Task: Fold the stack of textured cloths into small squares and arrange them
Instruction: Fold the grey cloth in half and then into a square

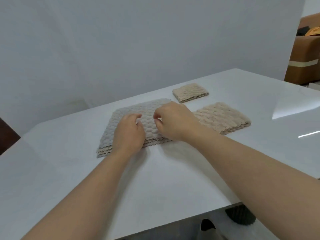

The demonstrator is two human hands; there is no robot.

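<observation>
A stack of grey textured cloths [138, 108] lies flat in the middle of the white table [69, 170]. Both hands are over its near half. My left hand [129, 134] rests on the stack with fingers curled down into the top cloth. My right hand [174, 122] sits just to its right, thumb and forefinger bent together in a pinch at the top cloth's surface. A wider stack of beige textured cloths [223, 116] lies to the right, partly hidden by my right hand. Behind it sits a small folded beige square [190, 92].
A plain white wall stands behind the table. The table's near edge [190, 217] runs across the bottom right, with dark shapes on the floor below. Brown furniture [304, 54] stands at the far right, beyond the table's corner.
</observation>
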